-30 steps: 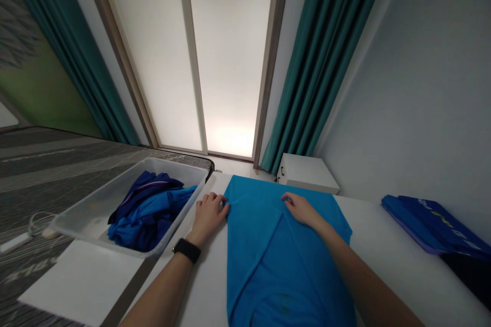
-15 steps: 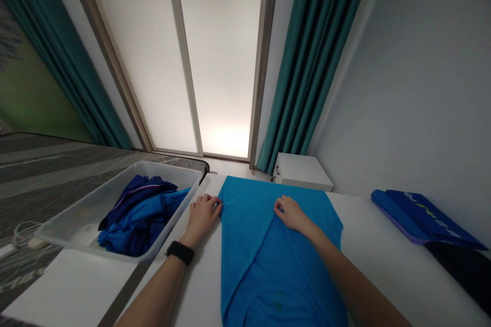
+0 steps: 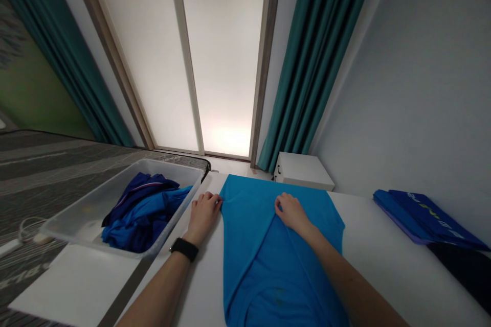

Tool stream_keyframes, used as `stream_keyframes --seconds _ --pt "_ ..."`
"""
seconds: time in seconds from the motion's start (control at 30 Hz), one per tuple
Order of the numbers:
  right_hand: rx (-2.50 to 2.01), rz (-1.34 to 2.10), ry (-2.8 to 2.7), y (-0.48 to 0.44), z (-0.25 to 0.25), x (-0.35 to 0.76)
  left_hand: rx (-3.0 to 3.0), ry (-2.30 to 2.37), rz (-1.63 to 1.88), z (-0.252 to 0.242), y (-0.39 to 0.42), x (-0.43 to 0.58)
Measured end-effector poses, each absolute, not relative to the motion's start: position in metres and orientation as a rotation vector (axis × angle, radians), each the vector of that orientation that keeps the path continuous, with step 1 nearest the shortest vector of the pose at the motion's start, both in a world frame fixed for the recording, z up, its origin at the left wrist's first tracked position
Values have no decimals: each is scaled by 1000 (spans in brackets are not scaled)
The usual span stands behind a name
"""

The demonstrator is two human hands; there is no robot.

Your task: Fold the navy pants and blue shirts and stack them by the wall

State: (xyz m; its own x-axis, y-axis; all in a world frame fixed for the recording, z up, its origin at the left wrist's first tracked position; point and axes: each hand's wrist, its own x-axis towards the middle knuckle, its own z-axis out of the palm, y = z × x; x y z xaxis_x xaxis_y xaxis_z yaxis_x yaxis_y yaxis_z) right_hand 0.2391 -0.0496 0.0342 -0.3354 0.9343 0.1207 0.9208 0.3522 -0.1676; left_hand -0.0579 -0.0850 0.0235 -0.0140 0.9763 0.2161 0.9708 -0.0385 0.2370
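A bright blue T-shirt [image 3: 257, 219] lies partly folded on the white table, its neckline towards me and its sides turned inward. At its far left edge, my left hand [image 3: 204, 214], a dark watch on the wrist, has its fingers closed on the cloth. My right hand [image 3: 292, 212] rests over the shirt's middle, with thumb and forefinger pinching the folded-in part. Some of the right side of the shirt is hidden under my right forearm.
To the left, a translucent plastic bin [image 3: 84, 209] holds crumpled blue clothes [image 3: 148, 212]. Folded blue garments [image 3: 429, 217] are stacked at the right, by the wall. A white cabinet [image 3: 305, 169] stands beyond the white table [image 3: 387, 271].
The view has shifted very slightly. Both hands keep their hold at the same places on the T-shirt, and its folds look the same.
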Motion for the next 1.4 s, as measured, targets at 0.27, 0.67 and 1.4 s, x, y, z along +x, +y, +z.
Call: stream_keyframes --seconds 0.27,0.67,1.4 --pt "-1405 105 -2543 -104 45 195 2355 1979 740 30 -98 -49" --pt "-1433 306 -2675 -144 17 178 2700 1539 488 -1 -121 -25" --pt "-1675 214 -2603 -125 22 210 2760 1198 219 33 -193 -12"
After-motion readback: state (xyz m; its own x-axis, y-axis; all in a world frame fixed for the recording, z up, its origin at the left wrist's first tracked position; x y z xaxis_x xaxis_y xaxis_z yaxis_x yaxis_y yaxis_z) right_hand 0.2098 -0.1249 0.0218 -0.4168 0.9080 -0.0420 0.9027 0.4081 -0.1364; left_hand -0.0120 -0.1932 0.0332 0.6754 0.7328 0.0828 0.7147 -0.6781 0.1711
